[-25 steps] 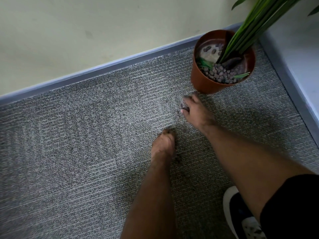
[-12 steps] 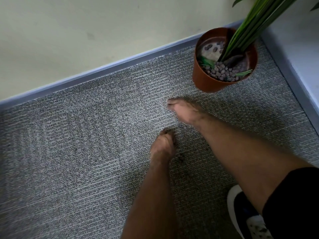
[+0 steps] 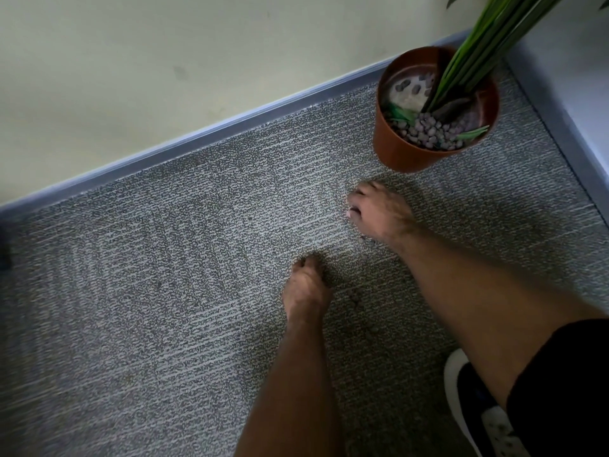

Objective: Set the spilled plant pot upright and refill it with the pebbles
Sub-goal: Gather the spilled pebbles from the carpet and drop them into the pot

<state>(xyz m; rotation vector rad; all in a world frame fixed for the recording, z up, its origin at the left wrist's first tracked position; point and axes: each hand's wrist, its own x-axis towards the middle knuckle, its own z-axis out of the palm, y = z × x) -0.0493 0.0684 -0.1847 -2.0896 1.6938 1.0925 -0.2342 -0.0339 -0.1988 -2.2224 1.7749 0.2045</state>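
Observation:
The terracotta plant pot [image 3: 395, 153] stands upright on the carpet by the wall corner. Grey-purple pebbles [image 3: 428, 131] fill its near side around the green plant [image 3: 474, 51]; pale filler shows bare on the far side. My right hand [image 3: 382, 214] lies palm down on the carpet just in front of the pot, fingers curled towards the left; what it covers is hidden. My left hand [image 3: 306, 288] rests nearer to me, fingers bunched tight on the carpet with dark bits at the tips. A few loose pebbles [image 3: 355, 296] lie between the hands.
Grey carpet [image 3: 164, 291] runs to a pale wall with a blue-grey skirting [image 3: 230, 127] at the back. A white ledge [image 3: 576, 94] borders the right side. My black-and-white shoe [image 3: 474, 404] is at the lower right.
My right hand swept left across the carpet away from the pot's foot and curled its fingers. The left hand stayed in place. The view shifted slightly.

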